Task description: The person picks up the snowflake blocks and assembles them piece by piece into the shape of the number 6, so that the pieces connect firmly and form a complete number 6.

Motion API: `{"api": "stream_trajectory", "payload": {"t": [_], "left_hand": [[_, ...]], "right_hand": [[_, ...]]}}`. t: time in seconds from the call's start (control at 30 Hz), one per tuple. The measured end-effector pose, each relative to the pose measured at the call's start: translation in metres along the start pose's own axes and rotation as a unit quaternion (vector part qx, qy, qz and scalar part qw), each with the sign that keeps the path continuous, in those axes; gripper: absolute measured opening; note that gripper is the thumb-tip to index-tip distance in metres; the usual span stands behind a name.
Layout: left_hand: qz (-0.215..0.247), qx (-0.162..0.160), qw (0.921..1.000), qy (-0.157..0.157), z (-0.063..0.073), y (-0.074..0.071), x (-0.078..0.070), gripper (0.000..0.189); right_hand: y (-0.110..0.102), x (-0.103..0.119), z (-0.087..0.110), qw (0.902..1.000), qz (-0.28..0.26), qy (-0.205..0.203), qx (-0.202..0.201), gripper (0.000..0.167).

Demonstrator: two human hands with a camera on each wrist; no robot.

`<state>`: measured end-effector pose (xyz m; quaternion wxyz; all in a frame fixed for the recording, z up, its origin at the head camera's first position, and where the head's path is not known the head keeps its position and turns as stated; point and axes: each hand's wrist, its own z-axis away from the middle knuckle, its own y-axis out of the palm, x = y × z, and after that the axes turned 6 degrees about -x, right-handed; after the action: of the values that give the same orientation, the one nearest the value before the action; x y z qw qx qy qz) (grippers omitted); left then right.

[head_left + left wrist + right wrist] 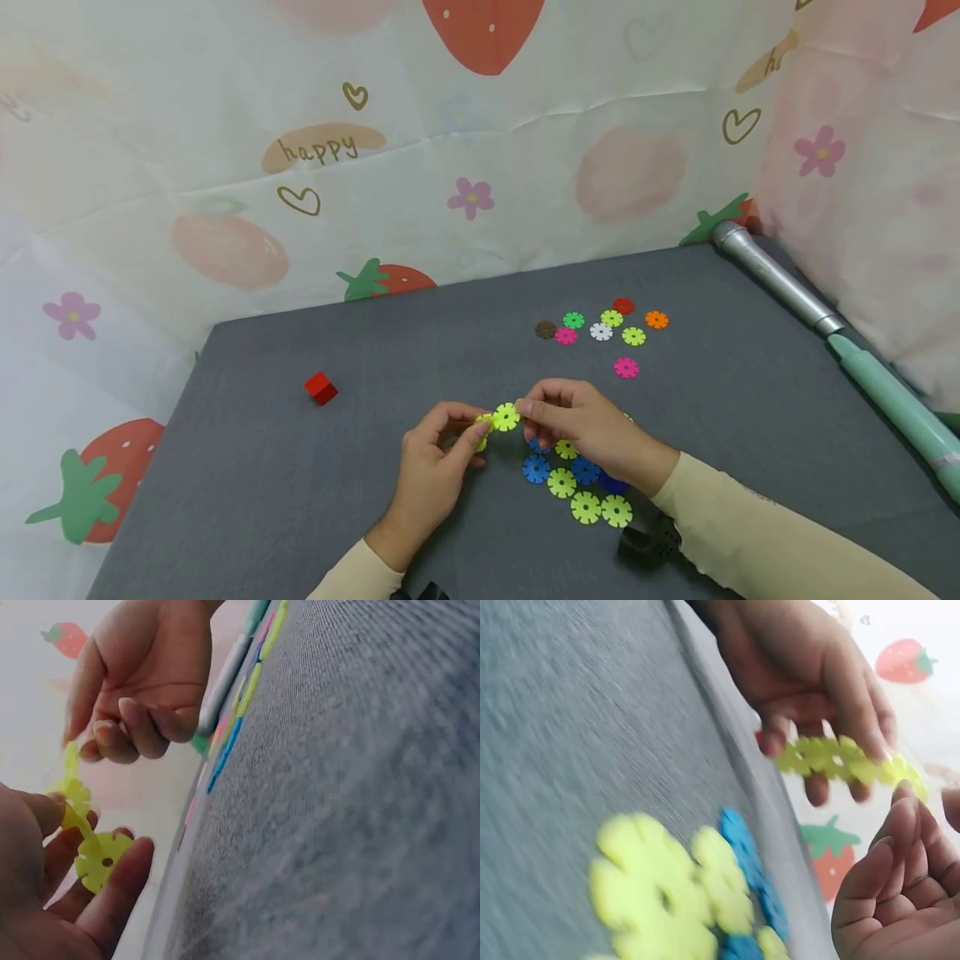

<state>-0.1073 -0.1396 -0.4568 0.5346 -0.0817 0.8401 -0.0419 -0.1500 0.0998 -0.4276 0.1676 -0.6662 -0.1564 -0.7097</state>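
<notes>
My left hand (435,467) pinches a short chain of joined yellow-green snowflake discs (506,417), held above the grey table. The thumb and fingertips of my right hand (588,429) pinch the edge of the chain's right-hand disc. In the left wrist view, one notched disc (94,874) with a hole in its middle lies between the left fingers. The right wrist view shows the chain (836,759) running from the left fingers to the right fingertips. Beneath the right hand lie loose blue discs (536,468) and yellow-green discs (586,507), partly hidden by it.
Farther back lie several loose discs, among them a pink disc (626,367), a white disc (601,332) and an orange disc (657,320). A red cube (321,388) sits at the left. A silver and mint-green microphone-like stick (783,283) lies along the right edge.
</notes>
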Motion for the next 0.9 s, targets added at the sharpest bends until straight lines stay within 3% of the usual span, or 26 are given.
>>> {"api": "stream_trajectory", "payload": {"t": [0.23, 0.43, 0.73, 0.9], "left_hand": [[0.019, -0.046, 0.9987, -0.014, -0.004, -0.007, 0.003, 0.007], [0.053, -0.058, 0.9951, -0.060, -0.006, -0.010, 0.004, 0.014], [0.154, -0.057, 0.9771, -0.135, -0.011, -0.014, 0.009, 0.042], [0.122, -0.036, 0.9830, -0.132, -0.012, -0.017, 0.012, 0.052]], "right_hand": [[-0.023, 0.004, 0.000, 0.9994, 0.021, -0.017, -0.022, 0.035], [-0.045, 0.006, 0.002, 0.9974, 0.056, -0.018, -0.041, 0.036], [-0.073, -0.006, 0.001, 0.9922, 0.110, -0.054, -0.025, 0.033], [-0.080, -0.018, -0.002, 0.9851, 0.157, -0.070, 0.014, 0.031]]}}
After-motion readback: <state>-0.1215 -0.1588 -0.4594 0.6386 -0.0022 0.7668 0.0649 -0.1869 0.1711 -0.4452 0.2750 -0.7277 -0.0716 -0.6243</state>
